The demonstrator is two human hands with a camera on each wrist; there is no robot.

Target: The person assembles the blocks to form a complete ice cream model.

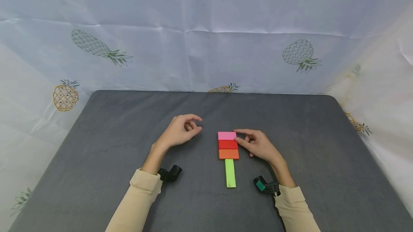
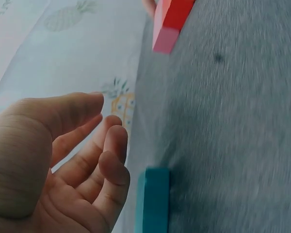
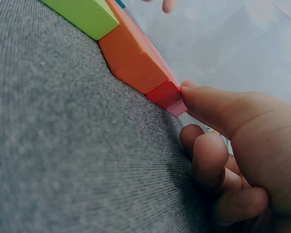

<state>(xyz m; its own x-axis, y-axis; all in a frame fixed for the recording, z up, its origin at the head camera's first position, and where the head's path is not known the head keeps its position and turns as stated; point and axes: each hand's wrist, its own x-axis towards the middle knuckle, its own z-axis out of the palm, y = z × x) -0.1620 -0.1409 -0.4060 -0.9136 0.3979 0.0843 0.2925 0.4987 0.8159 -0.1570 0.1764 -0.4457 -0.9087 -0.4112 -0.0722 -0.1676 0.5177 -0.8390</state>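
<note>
Three blocks, pink point(image 1: 227, 136), red point(image 1: 227, 144) and orange point(image 1: 228, 154), lie side by side, with a lime green block point(image 1: 230, 173) extending below the orange one. My right hand point(image 1: 258, 146) is at their right side. Its thumb point(image 3: 196, 97) touches the red and pink ends, while the index fingertip is at the pink block's far corner. The other right fingers are bent and hold nothing. Left of the blocks, my left hand point(image 1: 180, 131) hovers with fingers loosely bent around nothing. A teal block point(image 2: 156, 201) appears near it in the left wrist view; the head view does not show it.
A dark grey cloth point(image 1: 306, 128) covers the table. White curtains point(image 1: 200, 56) with pineapple prints stand behind it and at both sides. Both wrists wear black cameras, the left one point(image 1: 170, 173) and the right one point(image 1: 267, 185) near the cloth.
</note>
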